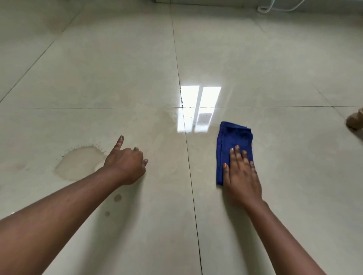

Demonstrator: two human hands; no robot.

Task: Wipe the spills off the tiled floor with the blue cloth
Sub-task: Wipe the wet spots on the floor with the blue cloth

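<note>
The soft, light, folded blue cloth (233, 149) lies on the tiled floor (294, 176) under the flat-fingered right hand (242, 176), best pressed from above, while the left hand (125, 166), index extended, rests empty beside the spill (78, 163).

Near end of the blue cloth (233, 149) hidden under the right hand (242, 176). Left hand (125, 166): palm side unseen, floor contact uncertain. Brown object (355, 120) cut by the right edge, unidentifiable. White cable (275, 6) and a pale base (163, 1) cut by the top edge. Both forearms run off frame.
</note>
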